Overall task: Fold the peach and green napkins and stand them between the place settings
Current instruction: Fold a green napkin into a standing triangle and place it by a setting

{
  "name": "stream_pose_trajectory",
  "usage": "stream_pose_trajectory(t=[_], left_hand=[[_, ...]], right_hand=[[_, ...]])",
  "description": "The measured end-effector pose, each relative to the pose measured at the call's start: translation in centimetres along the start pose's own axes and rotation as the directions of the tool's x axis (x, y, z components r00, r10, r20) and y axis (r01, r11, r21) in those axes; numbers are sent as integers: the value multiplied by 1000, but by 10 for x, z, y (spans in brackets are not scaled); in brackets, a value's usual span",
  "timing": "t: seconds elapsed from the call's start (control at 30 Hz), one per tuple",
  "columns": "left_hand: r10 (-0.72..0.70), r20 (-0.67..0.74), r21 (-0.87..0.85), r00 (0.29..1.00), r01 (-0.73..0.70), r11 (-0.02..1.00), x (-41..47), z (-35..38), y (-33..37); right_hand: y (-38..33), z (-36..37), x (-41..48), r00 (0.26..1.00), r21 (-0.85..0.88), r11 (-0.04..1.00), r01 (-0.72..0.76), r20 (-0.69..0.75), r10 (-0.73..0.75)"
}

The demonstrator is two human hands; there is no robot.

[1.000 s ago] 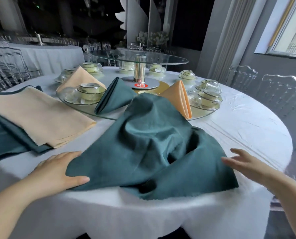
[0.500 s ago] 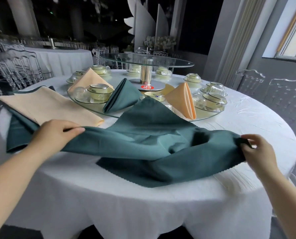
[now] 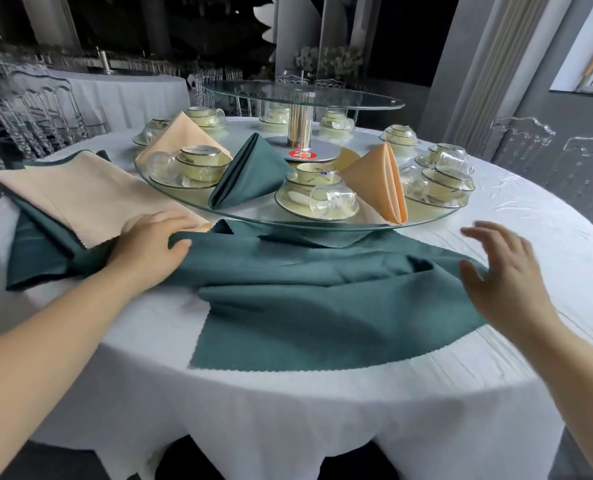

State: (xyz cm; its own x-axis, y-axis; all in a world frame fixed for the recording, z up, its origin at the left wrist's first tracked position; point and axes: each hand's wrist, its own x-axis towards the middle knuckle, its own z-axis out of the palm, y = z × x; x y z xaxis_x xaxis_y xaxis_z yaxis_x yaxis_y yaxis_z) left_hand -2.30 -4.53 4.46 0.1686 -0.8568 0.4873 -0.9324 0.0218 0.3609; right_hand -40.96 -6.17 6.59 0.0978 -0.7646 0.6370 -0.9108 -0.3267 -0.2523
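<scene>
A large green napkin (image 3: pixel 305 299) lies loosely spread and wrinkled on the white tablecloth (image 3: pixel 322 393) in front of me. My left hand (image 3: pixel 149 247) rests on its left corner, the edge held between thumb and fingers. My right hand (image 3: pixel 502 282) hovers over the right corner, fingers spread, holding nothing. Beyond, on the glass turntable (image 3: pixel 253 218), a folded green napkin (image 3: pixel 250 171) and a folded peach napkin (image 3: pixel 381 185) stand between place settings (image 3: pixel 316 192). Another peach napkin (image 3: pixel 181 133) stands at the back left.
A stack of flat peach napkins (image 3: pixel 91 199) on green ones (image 3: pixel 35 251) lies at the left. A raised glass tier (image 3: pixel 302 95) stands on a metal post at the table's middle. Clear chairs (image 3: pixel 520 140) stand to the right, and another covered table (image 3: pixel 122 95) is behind left.
The green napkin, held up stretched between both hands, has been laid down on the table. My right hand has let go of its corner and opened; my left hand has lowered onto the left corner.
</scene>
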Motion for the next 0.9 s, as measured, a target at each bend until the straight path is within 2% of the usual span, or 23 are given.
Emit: stream_pose_trajectory(t=[0.07,0.13,0.2,0.27,0.3,0.37,0.43,0.63,0.7,0.77,0.83,0.9], left_hand=[[149,10,-259,989,-141,955,-19,-2,23],[353,56,-362,934,-311,879,-43,-10,43],[521,148,-344,841,-450,824,-67,-10,44],[562,292,-166,774,-538,826,-91,-9,37],[543,325,-72,774,-553,830,-101,-7,33],[503,360,4,786,-540,841,-116,-1,26],[515,304,-106,802,-508,855,-123,3,26],[500,192,-409,844,-395,823,-127,-14,41],[407,163,-544,899,-262,797,-128,-26,53],[316,183,-634,931,-134,761,-134,-38,67],[295,162,-702,942,-100,705,-137,-50,79],[291,104,-728,951,-127,674,-134,-64,90]], right_hand=[[-30,-2,-17,968,217,944,250,-47,-245],[-57,3,-37,894,379,836,398,45,-446],[-78,13,-58,789,476,758,446,189,-584],[-87,29,-75,677,467,748,471,352,-646],[-88,38,-82,651,397,760,515,396,-648],[-89,53,-89,664,174,778,604,431,-612],[-94,59,-89,697,125,784,608,388,-603],[-95,45,-93,744,273,741,614,114,-658],[-96,35,-95,750,316,735,599,98,-654],[-98,20,-97,780,412,744,527,113,-615],[-101,3,-99,823,567,732,378,157,-546],[-102,-14,-99,843,697,670,254,180,-507]])
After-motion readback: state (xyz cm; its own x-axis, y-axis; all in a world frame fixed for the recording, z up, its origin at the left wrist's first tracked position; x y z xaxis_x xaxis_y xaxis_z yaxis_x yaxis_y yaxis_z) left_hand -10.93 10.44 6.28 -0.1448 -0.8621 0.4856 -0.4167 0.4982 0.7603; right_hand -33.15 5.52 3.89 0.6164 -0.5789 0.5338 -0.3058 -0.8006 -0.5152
